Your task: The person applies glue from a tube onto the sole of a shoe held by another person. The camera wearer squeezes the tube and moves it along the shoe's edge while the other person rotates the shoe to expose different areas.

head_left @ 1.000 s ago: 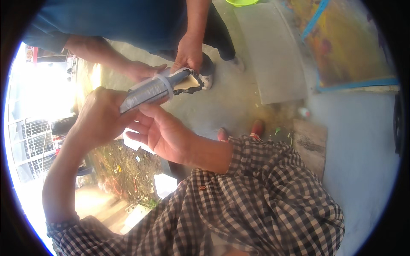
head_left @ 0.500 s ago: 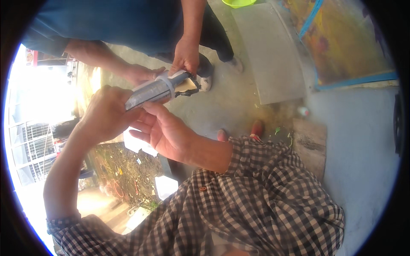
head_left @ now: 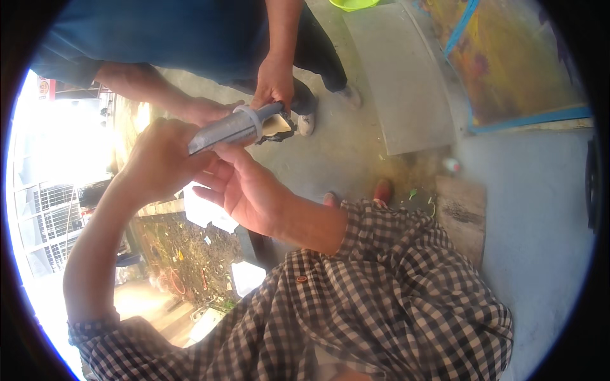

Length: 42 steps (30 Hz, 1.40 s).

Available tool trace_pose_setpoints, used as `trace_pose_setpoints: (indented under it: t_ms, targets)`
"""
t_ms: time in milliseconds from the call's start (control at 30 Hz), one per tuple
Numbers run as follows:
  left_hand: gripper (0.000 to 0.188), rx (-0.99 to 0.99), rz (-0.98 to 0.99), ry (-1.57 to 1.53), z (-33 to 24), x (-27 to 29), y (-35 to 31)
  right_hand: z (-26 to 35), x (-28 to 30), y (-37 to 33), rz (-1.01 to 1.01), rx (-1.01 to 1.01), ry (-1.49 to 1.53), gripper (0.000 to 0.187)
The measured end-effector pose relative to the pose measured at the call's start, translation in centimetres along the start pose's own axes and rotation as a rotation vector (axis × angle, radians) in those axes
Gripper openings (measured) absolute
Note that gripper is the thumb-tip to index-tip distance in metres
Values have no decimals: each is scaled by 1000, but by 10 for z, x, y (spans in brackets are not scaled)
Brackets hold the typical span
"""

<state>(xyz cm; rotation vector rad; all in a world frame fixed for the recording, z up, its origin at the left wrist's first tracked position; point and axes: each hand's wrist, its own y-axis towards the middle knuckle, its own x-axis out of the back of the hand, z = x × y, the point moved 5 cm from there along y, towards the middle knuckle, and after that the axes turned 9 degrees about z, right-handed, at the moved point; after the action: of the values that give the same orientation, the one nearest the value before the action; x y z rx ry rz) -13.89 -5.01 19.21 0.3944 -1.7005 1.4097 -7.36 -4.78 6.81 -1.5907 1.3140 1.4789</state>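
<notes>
A silvery-grey tube [head_left: 223, 131], its exact kind unclear, lies slantwise between me and another person. It has a dark stripe along its side and a pale ring [head_left: 250, 116] around it. My left hand [head_left: 157, 151] is closed around its near end. From below, my right hand [head_left: 244, 193] supports the tube, thumb against its underside; the lower fingers are loosely bent, palm turned up. Past the ring, a cream piece with a ragged black edge [head_left: 277, 126] sticks out. The other person's one hand [head_left: 274, 82] grips the far end, while their other hand [head_left: 206, 111] is beside the tube.
Across from me stands the person in a dark blue top [head_left: 171, 38]. A flat grey board [head_left: 400, 76] lies on the concrete floor, with a blue-edged colourful panel [head_left: 508, 63] to its right. A wooden board [head_left: 460, 213] is near my feet. Debris-strewn soil [head_left: 184, 254] lies lower left.
The tube's near end has risen slightly with my left hand, and its ring has turned and shifted a little up. My right hand stays nearly in place beneath it.
</notes>
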Motion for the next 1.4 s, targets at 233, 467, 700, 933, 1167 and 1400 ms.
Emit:
trace_pose_setpoints:
  t_ms: [233, 467, 700, 933, 1167, 1400]
  targets:
    - [18, 78, 4, 21, -1, 8, -3, 4, -8, 8, 33, -22, -39, 29]
    - [18, 9, -45, 9, 2, 8, -11, 1, -11, 6, 29, -38, -44, 28]
    - [17, -10, -33, -78, 7, 0, -10, 0, -10, 2, 5, -46, -59, 29]
    - [17, -116, -99, -110, 9, -1, -6, 9, -8, 3, -25, -27, -136, 28]
    - [17, -111, -69, -198, 2, 7, -22, 19, -24, -6, 5, -36, -281, 30]
    - [15, -336, -60, -241, -2, -7, -41, 9, -20, -29, -13, -83, -353, 25]
